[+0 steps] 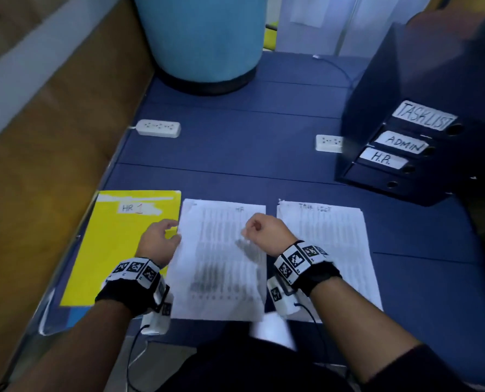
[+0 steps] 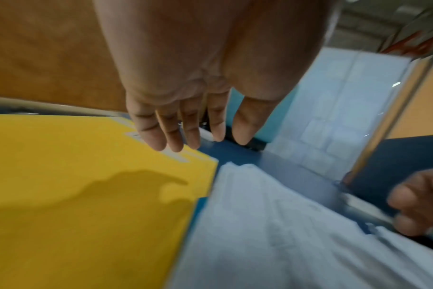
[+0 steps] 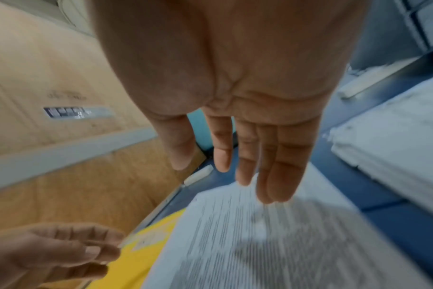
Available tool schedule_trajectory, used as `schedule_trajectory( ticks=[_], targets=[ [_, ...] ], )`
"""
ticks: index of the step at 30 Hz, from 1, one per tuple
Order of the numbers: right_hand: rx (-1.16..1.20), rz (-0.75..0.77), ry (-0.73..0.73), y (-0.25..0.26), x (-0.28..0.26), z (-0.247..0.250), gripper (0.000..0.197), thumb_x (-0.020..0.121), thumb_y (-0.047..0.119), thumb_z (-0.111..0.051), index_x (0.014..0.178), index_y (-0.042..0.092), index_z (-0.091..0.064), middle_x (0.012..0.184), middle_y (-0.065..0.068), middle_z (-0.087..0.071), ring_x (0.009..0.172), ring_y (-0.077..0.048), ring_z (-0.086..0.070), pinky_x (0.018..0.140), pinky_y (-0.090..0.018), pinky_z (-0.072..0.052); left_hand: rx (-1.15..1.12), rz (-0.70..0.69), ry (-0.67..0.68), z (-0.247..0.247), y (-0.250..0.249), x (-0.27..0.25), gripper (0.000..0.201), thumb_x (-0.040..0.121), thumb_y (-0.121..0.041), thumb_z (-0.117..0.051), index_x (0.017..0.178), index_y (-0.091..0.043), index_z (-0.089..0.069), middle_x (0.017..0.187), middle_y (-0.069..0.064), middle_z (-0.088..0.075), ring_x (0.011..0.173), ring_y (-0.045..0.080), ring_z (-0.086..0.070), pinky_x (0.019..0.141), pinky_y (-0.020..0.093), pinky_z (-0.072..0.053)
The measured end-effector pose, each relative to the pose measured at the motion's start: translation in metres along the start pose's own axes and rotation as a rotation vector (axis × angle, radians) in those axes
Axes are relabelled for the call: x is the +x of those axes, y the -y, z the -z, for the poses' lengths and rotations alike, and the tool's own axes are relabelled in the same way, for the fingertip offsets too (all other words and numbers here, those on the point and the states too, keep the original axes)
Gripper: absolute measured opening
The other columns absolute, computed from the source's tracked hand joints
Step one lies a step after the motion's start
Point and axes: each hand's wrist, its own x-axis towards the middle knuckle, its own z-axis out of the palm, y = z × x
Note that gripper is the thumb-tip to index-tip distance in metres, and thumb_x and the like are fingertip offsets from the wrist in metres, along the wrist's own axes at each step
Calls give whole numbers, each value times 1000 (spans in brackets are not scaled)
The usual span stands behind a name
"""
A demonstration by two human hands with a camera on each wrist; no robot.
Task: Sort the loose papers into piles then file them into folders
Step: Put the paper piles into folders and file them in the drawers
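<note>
A yellow folder (image 1: pixel 114 258) labelled "HR 1" lies flat at the left of the blue table (image 1: pixel 249 142). Beside it sits a white paper pile headed "HR" (image 1: pixel 221 278), and to its right a pile headed "Task list" (image 1: pixel 331 244). My left hand (image 1: pixel 169 230) hovers over the seam between folder and HR pile; the left wrist view shows the left hand (image 2: pixel 198 142) with relaxed fingers holding nothing above the yellow folder (image 2: pixel 87 195). My right hand (image 1: pixel 249 227) hangs over the HR pile's upper part. In the right wrist view the right hand (image 3: pixel 235 176) has straight fingers, empty, above the printed sheet (image 3: pixel 272 244).
Dark binders (image 1: pixel 405 154) labelled TASKLIST, ADMIN and H.R. are stacked at the right. A big light-blue drum (image 1: pixel 204 38) stands at the back. Two white power strips (image 1: pixel 158 128) (image 1: pixel 329 143) lie mid-table. A wooden partition (image 1: pixel 52 137) borders the left side.
</note>
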Motion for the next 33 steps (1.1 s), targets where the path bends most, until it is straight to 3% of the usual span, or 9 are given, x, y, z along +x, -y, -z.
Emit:
schedule_trajectory(
  ticks=[4,9,14,19,20,24,26,29,33],
  targets=[
    [-245,-286,-64,22,22,-55,45,88,28,-61,127,14,-43,129,-9,-44,115,-32,-51,77,-34,-41,85,169,49,22,67,8,43,94,-18,-58,135,-10,-49,140,15,-49,122,34,-50,91,42,-44],
    [-243,-648,-218,12,26,-83,89,82,40,-72,147,11,-17,151,-19,-27,136,-38,-32,102,-47,-41,-15,116,210,13,80,6,45,94,-19,-58,137,-13,-47,131,12,-54,108,30,-55,82,37,-45],
    [-21,-651,-348,6,22,-87,78,84,36,-72,137,0,-30,131,-22,-52,116,-37,-55,85,-40,-52,-64,61,366,-7,68,0,56,93,-19,-58,145,-13,-37,142,14,-45,126,32,-48,93,38,-44],
    [158,-662,-237,8,11,-75,72,89,36,-67,142,-2,-38,94,-10,-60,72,-21,-59,51,-26,-39,-153,53,381,-5,71,4,55,89,-15,-61,141,-12,-40,129,14,-57,108,33,-59,90,43,-50],
    [176,-657,-204,9,9,-74,69,91,31,-66,144,-2,-36,99,-11,-59,72,-20,-58,52,-26,-40,-145,50,381,-5,72,4,56,89,-15,-62,141,-12,-40,129,13,-57,108,33,-59,90,43,-50],
    [249,-552,-165,5,-4,-69,61,95,14,-61,148,9,-31,148,-11,-44,118,-30,-56,86,-30,-43,-104,40,389,-7,75,8,58,89,-18,-63,142,-13,-39,129,13,-55,111,32,-58,90,40,-49],
    [349,-455,-194,0,-13,-64,50,93,10,-61,140,17,-44,140,-7,-54,112,-28,-61,92,-35,-48,-148,63,393,-6,78,11,53,90,-16,-62,139,-13,-42,128,13,-56,107,34,-59,88,43,-51],
    [440,-350,-286,-2,-30,-37,36,89,8,-61,121,24,-57,117,-2,-67,101,-28,-65,89,-52,-53,-21,70,227,3,92,22,51,90,-17,-61,138,-13,-45,138,14,-48,117,35,-53,90,42,-47],
    [431,-346,-439,-20,-57,20,26,89,6,-61,103,28,-62,96,-4,-71,83,-29,-68,70,-42,-56,235,221,19,27,122,41,63,87,-25,-66,142,-19,-38,151,14,-26,134,41,-27,101,57,-35]
  ],
)
